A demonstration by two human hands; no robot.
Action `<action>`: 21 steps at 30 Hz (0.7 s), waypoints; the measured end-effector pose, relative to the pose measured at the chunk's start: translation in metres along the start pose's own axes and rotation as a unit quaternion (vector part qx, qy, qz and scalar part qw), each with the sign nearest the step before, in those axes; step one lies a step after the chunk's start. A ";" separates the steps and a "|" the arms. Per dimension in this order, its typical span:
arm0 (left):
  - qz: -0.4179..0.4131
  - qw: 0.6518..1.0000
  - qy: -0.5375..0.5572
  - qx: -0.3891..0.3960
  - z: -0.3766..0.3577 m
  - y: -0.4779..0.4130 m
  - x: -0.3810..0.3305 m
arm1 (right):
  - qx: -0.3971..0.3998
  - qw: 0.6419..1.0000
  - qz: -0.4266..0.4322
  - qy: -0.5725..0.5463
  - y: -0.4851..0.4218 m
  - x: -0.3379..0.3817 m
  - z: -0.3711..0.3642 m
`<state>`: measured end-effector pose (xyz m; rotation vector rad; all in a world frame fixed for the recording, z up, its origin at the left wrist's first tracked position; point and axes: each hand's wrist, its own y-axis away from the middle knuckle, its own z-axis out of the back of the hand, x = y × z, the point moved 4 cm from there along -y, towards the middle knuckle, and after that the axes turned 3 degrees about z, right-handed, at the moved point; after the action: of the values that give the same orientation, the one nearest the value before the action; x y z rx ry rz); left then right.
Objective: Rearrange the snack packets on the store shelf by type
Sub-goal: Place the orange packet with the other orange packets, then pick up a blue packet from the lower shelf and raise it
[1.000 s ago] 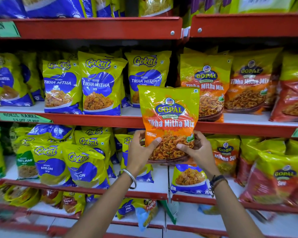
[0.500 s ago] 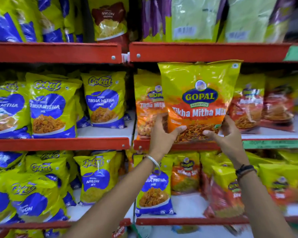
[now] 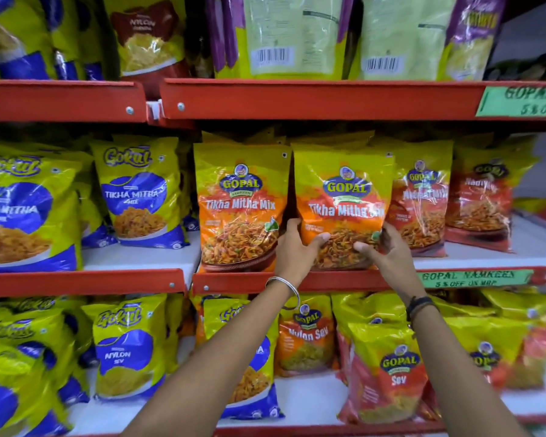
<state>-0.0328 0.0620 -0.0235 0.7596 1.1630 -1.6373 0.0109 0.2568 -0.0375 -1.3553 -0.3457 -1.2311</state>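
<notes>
A yellow and orange Gopal Tikha Mitha Mix packet stands upright on the middle shelf, held at its lower corners. My left hand grips its lower left side and my right hand grips its lower right side. Just to its left stands a matching Gopal Tikha Mitha Mix packet. To its right are red Gopal packets, partly behind it. Blue and yellow Gokul Tikha Mitha packets fill the left half of the same shelf.
Above, the red upper shelf edge carries green and purple packets. Below, Gokul Nylon Sev packets, an orange Gopal Nylon Sev packet and a red Gopal Sev packet stand. Green price tags hang on the shelf lip.
Both hands have carried the Gopal packet up and right from in front of the shelf gap onto the middle shelf, beside the matching packet. The view has shifted right and closer.
</notes>
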 end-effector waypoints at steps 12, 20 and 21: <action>-0.126 0.983 0.081 -0.104 0.044 0.059 0.027 | -0.233 0.970 0.060 0.032 0.064 0.018 -0.036; 0.064 0.982 0.058 -0.166 0.087 0.134 0.199 | 0.032 0.994 -0.095 -0.029 0.174 -0.061 -0.170; 0.095 0.983 0.061 -0.145 0.089 0.136 0.216 | 0.063 0.989 -0.130 -0.034 0.181 -0.074 -0.184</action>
<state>0.0217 -0.1083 -0.2266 0.7631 1.3372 -1.2441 0.0469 0.0896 -0.2443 -1.2741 -0.6551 -1.3549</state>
